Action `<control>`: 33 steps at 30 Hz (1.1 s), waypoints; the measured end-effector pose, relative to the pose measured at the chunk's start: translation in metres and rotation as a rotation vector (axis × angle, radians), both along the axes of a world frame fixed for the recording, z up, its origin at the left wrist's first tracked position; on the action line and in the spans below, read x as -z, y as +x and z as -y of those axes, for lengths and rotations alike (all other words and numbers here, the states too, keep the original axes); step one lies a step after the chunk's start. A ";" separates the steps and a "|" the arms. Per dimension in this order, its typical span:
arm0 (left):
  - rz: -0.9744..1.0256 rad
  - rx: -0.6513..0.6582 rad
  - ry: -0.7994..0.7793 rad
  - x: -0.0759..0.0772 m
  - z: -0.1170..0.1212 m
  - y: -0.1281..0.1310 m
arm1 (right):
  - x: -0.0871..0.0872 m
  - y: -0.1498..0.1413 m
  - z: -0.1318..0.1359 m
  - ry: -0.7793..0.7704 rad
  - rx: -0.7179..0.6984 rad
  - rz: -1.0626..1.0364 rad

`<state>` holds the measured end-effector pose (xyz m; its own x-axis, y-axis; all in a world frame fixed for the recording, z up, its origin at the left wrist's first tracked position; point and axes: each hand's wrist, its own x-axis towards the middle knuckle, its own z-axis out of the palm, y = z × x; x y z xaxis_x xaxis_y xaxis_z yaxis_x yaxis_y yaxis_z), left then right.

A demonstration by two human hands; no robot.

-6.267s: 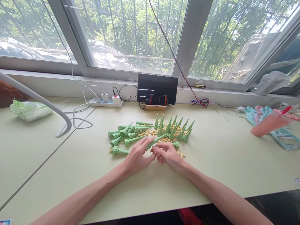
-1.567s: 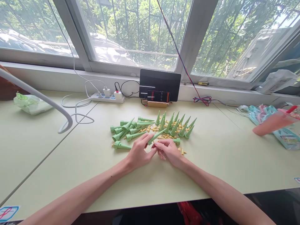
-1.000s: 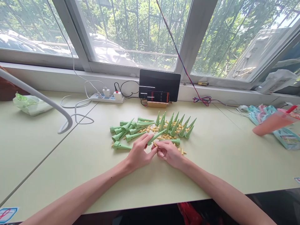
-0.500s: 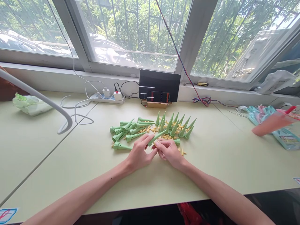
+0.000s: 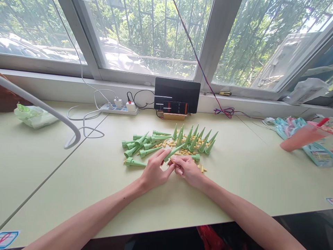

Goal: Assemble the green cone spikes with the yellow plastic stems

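Observation:
My left hand point(image 5: 155, 171) is closed around a green plant watering spike point(image 5: 174, 152), tilted with its point up and to the right. Against the spike's wide lower end, the fingertips of my right hand point(image 5: 190, 171) pinch a small yellow plastic piece point(image 5: 172, 160), mostly covered by the fingers. Whether that piece sits inside the spike, I cannot tell. Beyond my left hand lies a pile of green spikes point(image 5: 134, 150). Farther right, several green spikes point(image 5: 193, 143) stand upright on their caps among scattered yellow pieces point(image 5: 185, 151). Another spike point(image 5: 195, 157) lies partly behind my right hand.
A phone point(image 5: 176, 107) leans on a black tablet point(image 5: 177, 92) at the back of the table. To its left are a power strip point(image 5: 121, 109) and loose white cable point(image 5: 90, 132). A pink cup point(image 5: 296, 138) and teal packages point(image 5: 316, 152) lie at the right.
My right fingers have shifted several times around the yellow piece at the spike's wide end. My left hand keeps its hold on the spike. The view has moved slightly since the oldest frame.

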<state>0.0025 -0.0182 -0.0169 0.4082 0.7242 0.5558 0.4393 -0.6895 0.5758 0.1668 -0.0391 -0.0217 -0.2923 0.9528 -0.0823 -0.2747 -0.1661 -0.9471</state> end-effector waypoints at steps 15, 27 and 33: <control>-0.004 0.009 -0.021 0.000 0.000 0.001 | -0.004 -0.002 0.005 0.177 0.103 0.152; -0.016 0.010 -0.024 0.001 -0.002 0.000 | 0.000 -0.001 0.002 -0.015 0.029 -0.014; -0.004 0.007 -0.035 0.002 -0.002 0.000 | 0.001 0.000 0.000 -0.146 -0.043 -0.173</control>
